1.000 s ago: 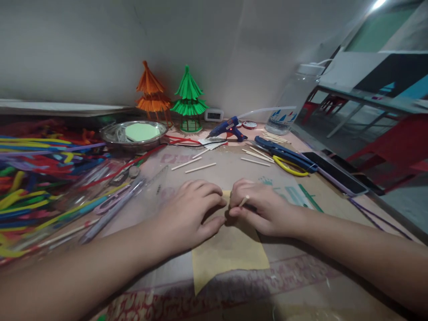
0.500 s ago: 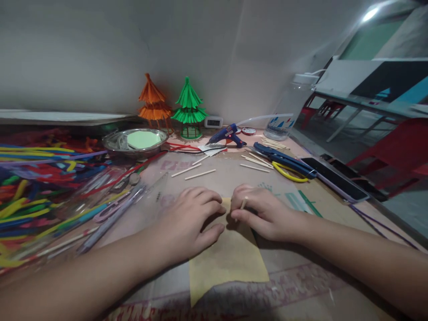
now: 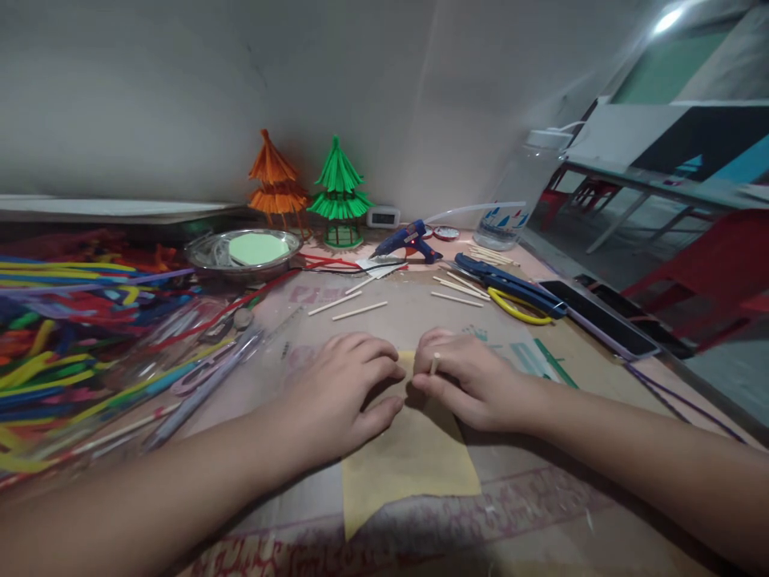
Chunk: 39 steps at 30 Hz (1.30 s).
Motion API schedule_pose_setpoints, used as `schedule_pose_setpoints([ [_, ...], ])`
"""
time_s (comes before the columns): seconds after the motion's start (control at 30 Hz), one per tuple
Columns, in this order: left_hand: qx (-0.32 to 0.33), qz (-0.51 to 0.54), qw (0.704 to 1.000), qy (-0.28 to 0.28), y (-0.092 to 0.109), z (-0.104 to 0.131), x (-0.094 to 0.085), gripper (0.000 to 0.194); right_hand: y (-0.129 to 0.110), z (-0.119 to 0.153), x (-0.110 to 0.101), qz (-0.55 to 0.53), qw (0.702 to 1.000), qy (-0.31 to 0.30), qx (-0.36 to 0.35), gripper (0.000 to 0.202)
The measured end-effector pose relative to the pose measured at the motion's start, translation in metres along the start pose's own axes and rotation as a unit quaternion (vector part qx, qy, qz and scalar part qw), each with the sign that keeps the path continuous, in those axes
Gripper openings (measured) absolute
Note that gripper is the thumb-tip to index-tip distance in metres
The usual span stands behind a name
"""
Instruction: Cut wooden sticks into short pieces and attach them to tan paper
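Note:
A sheet of yellow sandpaper or paper point(image 3: 408, 469) lies on the table in front of me, its near edge torn unevenly. My left hand point(image 3: 354, 389) rests palm down on its left side, fingers slightly apart and holding nothing visible. Pinched between the thumb and fingers of my right hand point(image 3: 472, 381) is a short wooden stick point(image 3: 436, 363), one end poking up. Its lower end is hidden by the fingers, so contact with the sheet cannot be made out. Beyond the hands lie several loose wooden sticks point(image 3: 360, 311).
A blue glue gun point(image 3: 405, 239) stands behind, near green point(image 3: 337, 192) and orange point(image 3: 271, 180) pagoda models. Left are a metal dish point(image 3: 201, 255) and colourful pipe cleaners point(image 3: 54, 353). Right are a blue cutter point(image 3: 505, 284), yellow-handled scissors point(image 3: 520, 308), a phone point(image 3: 601, 320) and a water bottle point(image 3: 508, 200).
The stick in my right hand has tilted slightly and shifted a little left. My left hand stays on the sheet, and the camera view has moved slightly.

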<state>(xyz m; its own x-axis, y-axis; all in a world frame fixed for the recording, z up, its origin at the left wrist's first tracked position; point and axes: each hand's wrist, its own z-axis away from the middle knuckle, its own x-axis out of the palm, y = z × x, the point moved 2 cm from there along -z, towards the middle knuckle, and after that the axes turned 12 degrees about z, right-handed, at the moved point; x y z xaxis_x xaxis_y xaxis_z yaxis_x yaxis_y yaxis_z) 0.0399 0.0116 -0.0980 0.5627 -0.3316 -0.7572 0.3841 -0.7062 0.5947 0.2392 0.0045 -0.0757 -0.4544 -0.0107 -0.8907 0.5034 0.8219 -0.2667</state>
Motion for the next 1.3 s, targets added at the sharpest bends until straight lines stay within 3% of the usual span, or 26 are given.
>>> schedule_pose_setpoints([
  [1.3, -0.005, -0.003, 1.0, -0.004, 0.0011, -0.0008, -0.0008, 0.016, -0.0002, -0.0004, 0.0027, -0.026, 0.999, 0.024, -0.014, 0.024],
])
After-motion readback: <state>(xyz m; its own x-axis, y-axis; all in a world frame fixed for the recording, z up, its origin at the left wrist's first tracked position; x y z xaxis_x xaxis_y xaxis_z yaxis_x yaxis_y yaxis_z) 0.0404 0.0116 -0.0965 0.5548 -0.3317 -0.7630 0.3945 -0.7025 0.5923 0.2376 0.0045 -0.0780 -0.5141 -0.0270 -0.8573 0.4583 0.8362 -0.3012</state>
